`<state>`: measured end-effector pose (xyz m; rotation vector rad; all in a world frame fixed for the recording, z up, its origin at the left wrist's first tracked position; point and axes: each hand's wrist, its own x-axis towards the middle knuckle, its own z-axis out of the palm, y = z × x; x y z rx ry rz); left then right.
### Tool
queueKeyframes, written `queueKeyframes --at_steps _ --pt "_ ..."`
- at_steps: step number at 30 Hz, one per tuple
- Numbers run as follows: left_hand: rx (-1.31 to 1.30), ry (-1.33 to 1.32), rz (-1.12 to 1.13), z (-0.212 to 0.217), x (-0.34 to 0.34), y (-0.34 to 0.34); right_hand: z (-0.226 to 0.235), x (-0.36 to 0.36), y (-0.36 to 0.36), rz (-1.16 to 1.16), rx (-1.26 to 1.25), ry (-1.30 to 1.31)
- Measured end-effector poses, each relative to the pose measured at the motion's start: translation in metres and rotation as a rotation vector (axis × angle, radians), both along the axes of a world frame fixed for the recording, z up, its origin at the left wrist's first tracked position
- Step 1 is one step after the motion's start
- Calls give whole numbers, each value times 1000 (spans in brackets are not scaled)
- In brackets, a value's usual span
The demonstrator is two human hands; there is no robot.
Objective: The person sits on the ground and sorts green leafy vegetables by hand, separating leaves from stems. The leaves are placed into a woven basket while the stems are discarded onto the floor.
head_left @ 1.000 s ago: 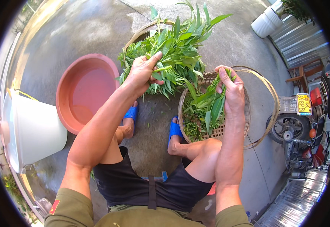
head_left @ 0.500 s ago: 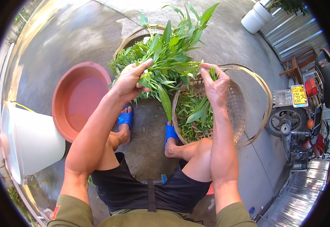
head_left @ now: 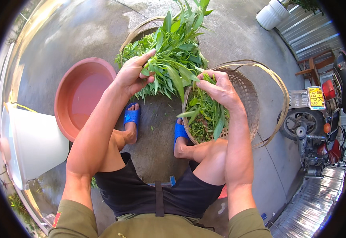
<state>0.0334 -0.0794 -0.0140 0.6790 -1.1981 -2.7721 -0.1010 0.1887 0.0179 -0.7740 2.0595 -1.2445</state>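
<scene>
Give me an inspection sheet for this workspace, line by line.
Surface: bare concrete floor, stray leaf bits.
Job's things: bunch of leafy greens; woven basket holding picked greens.
Clutter: red basin with water, white bucket on its side, second basket behind the bunch.
Hands: left hand grips the bunch; right hand holds stems over the woven basket.
Cables: nothing seen.
Surroundings: parked motorbike, wooden chair, white pots.

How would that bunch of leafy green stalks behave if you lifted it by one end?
Probably floppy: the bunch of leafy greens fans out loosely above the left hand, and leaves by the right hand droop into the woven basket. It looks light for its bulk, being thin stems and leaves. Loose stalks would likely slip out unless gripped firmly.
</scene>
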Motion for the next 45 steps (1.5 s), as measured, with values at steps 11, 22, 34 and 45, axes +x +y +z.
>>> queueKeyframes --at_steps 11,22,34,45 --pt "-51 -37 -1 1 -5 -3 6 -4 12 -37 -253 -316" --pt "-208 34 -70 6 -7 13 -15 -27 23 -546 -413 -333" --pt "-350 -24 -66 9 -6 26 33 43 -15 -236 -367 369" --pt "-306 -8 -198 6 -6 35 7 39 -36 -12 -203 852"
